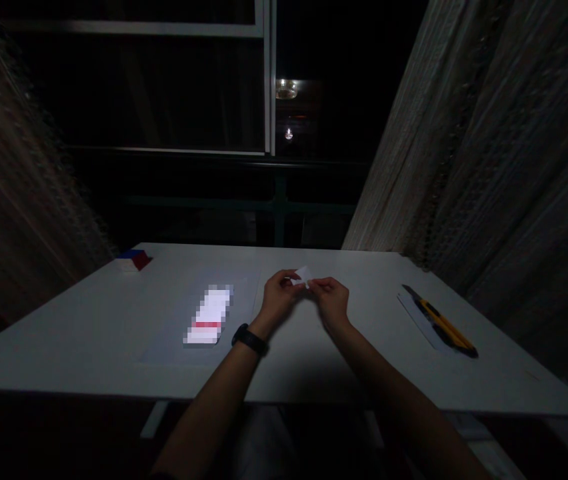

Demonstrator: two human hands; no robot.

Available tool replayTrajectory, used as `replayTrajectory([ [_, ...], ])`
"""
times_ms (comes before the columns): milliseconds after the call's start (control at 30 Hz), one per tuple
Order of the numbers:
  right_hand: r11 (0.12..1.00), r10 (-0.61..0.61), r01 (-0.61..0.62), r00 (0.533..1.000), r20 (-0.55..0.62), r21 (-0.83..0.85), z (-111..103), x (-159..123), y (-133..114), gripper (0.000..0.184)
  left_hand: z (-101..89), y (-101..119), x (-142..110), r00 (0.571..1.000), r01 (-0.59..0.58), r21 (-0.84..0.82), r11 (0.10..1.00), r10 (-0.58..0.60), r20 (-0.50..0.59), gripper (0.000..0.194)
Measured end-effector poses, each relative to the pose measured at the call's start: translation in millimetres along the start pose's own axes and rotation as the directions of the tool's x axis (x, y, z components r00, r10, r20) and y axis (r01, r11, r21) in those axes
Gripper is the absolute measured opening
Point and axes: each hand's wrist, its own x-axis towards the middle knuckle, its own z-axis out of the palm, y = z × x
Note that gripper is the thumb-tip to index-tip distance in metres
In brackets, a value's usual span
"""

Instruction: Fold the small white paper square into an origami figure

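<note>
Above the middle of the white table (294, 360), a small piece of white paper (303, 274) is pinched between both hands. My left hand (279, 293) is closed on its left side, with a dark watch (250, 339) on the wrist. From the right, the fingertips of my right hand (333, 300) grip the paper's lower right corner. The paper looks folded, but dim light hides its creases. To the left of my hands lies a lit phone (210, 317), its screen blurred out, on a pale sheet (164, 347).
A yellow and black utility knife (441, 321) lies on the right, over a white strip of paper (417, 320). At the far left corner sits a blue, red and white puzzle cube (133, 260). Curtains (399, 127) and a dark window (164, 93) stand behind the table.
</note>
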Motion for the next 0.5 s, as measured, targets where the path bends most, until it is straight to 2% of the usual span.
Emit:
replayTrajectory([
  [233,1.0,0.001,-0.001,1.0,0.006,-0.002,-1,1,1,0.027,1.0,3,0,0.998,0.064,-0.059,0.996,-0.064,-0.012,0.023],
  [400,1.0,0.02,-0.021,0.994,0.109,0.011,-1,-1,-6,0.031,0.4,2,1,0.993,0.044,-0.1,0.994,-0.055,-0.104,0.018],
  [500,1.0,0.003,-0.002,0.989,0.147,-0.007,-2,-2,-9,0.041,-0.5,-1,4,0.989,0.024,-0.096,0.995,-0.038,-0.141,0.017],
])
